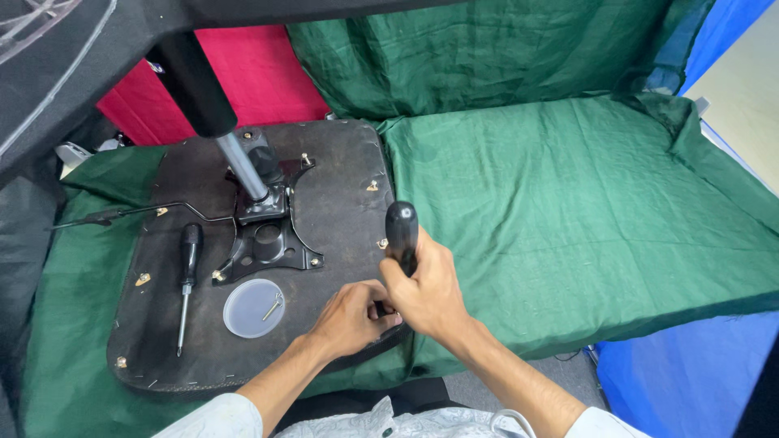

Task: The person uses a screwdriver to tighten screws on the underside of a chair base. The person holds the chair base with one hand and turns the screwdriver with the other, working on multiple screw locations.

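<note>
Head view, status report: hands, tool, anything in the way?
Right hand gripping black screwdriver handle, upright at seat base edge. Left hand fingers at the shaft, tip hidden. Second screwdriver, lid with screw lie apart.

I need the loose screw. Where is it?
In the head view, the screw lies in the round lid on the seat base, right of the screwdriver.

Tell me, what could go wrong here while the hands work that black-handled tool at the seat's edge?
The right hand grips the black-handled tool upright, with the left hand right at its lower end: a slip might jab those fingers. The shallow round lid holding a screw lies near the left forearm, so a nudge could scatter it. The loose screwdriver on the upturned seat base might roll off.
</note>
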